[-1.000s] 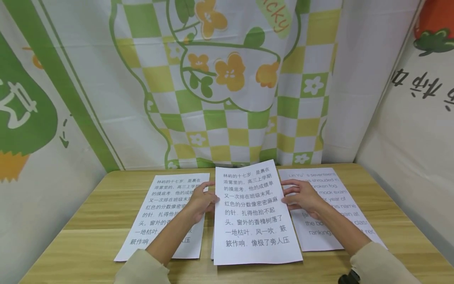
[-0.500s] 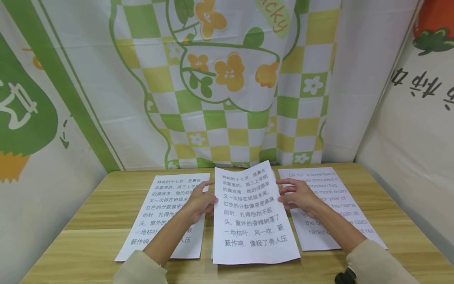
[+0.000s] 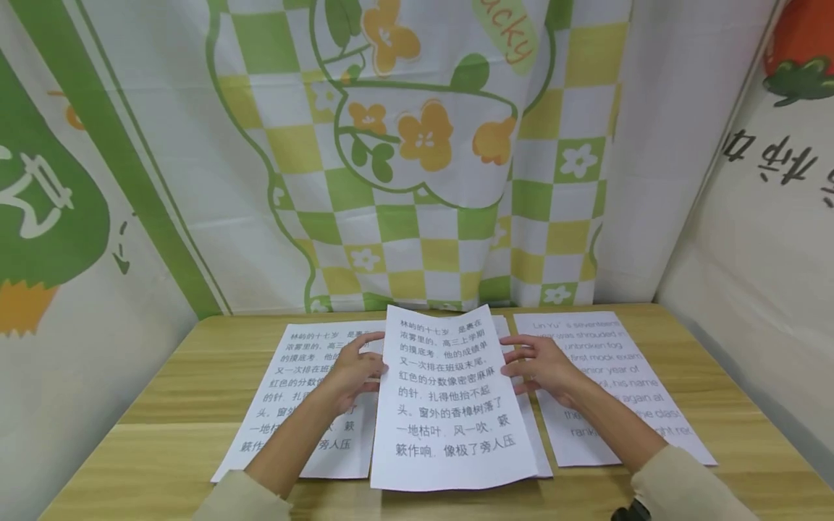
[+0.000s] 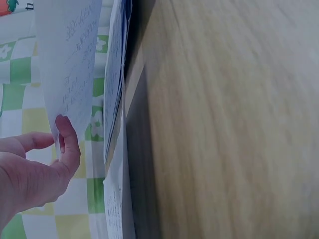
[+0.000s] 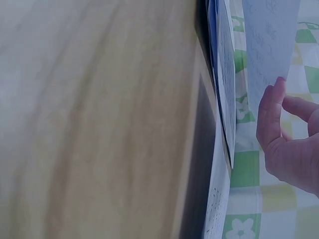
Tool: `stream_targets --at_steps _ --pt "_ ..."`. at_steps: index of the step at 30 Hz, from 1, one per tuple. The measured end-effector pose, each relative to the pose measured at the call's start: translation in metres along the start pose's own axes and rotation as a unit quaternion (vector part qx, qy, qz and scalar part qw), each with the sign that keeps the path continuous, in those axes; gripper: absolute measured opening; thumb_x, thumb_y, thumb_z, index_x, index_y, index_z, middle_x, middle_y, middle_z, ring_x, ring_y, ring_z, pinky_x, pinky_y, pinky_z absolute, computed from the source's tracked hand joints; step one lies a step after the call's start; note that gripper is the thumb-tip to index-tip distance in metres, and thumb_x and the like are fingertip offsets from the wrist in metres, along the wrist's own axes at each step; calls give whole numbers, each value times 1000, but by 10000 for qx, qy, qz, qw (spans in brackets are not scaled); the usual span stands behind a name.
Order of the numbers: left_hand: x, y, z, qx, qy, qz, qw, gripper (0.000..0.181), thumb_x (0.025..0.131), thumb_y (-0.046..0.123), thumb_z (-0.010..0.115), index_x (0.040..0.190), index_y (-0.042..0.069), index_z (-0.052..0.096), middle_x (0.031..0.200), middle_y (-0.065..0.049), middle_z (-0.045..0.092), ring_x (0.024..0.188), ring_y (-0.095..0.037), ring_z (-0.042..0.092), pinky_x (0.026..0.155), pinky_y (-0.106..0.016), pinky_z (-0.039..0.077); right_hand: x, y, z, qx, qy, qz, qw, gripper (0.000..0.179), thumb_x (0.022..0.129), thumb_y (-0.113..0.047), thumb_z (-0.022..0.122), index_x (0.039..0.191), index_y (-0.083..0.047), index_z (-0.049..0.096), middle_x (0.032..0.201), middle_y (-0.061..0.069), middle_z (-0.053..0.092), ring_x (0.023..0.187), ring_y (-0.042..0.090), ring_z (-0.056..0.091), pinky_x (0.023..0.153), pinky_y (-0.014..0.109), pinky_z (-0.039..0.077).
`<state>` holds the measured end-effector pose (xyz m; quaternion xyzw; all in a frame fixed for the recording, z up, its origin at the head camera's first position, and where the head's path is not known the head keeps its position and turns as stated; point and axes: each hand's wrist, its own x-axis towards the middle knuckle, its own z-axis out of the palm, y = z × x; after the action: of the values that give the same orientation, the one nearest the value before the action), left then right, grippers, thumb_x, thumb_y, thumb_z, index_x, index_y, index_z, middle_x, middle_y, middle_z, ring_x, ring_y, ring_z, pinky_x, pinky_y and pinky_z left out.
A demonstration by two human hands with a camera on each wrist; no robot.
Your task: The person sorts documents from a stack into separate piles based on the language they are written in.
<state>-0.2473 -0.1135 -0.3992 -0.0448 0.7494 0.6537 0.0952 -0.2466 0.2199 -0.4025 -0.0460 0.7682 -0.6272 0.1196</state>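
Note:
A sheet of paper [image 3: 443, 412] printed with Chinese text is held up in the middle, its top edge sagging between the corners. My left hand [image 3: 355, 373] pinches its left edge between thumb and fingers. On the opposite edge my right hand [image 3: 544, 369] has the same kind of pinch. Both wrist views show the sheet [image 4: 72, 64] raised off a low paper stack [image 5: 225, 74] on the table. In the head view, a strip of that stack [image 3: 541, 452] shows along the sheet's right side; the rest is hidden.
Another Chinese-text page [image 3: 260, 427] lies at the left, partly under my left forearm. At the right lies a page with English text [image 3: 586, 441], crossed by my right forearm. The wooden table [image 3: 150, 434] ends at a checkered curtain [image 3: 410, 224] behind.
Both hands and the held sheet have shifted left. The sheet now overlaps the left page's side, and more of the stack beneath shows at its right.

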Motion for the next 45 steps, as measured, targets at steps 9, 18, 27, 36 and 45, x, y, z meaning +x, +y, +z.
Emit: stream_targets --at_steps 9,18,27,36,45 --pt "-6 -1 -20 66 167 -5 9998 64 93 -6 60 154 9 45 122 -20 63 94 -24 66 79 -34 63 9 -7 17 194 -136 -41 9997 69 88 10 72 151 6 45 112 19 67 86 21 72 69 39 66" --pt "-12 3 -41 134 299 177 9993 58 96 -5 59 152 5 48 120 -19 64 91 -21 68 78 -32 63 18 -14 39 352 -303 -152 9988 71 87 12 71 152 3 45 108 16 67 84 22 73 67 38 66" --pt "-14 2 -65 402 510 211 9977 53 99 -1 59 151 3 49 122 -18 63 90 -19 68 74 -28 62 18 -25 66 452 -326 -115 9984 70 87 14 70 152 2 45 109 19 66 86 25 73 69 41 67" --pt "-16 1 -95 537 662 231 9961 53 99 -3 56 151 -3 46 113 -15 63 82 -14 68 69 -25 61 31 -33 99 610 -291 -34 9977 82 84 18 70 157 -1 37 110 20 62 85 27 70 68 39 66" --pt "-16 1 -122 680 1016 121 9924 53 100 -1 57 151 -3 45 117 -16 64 79 -11 65 66 -23 57 45 -38 126 754 -388 59 9964 84 84 16 71 158 3 34 113 20 60 91 28 69 74 40 66"
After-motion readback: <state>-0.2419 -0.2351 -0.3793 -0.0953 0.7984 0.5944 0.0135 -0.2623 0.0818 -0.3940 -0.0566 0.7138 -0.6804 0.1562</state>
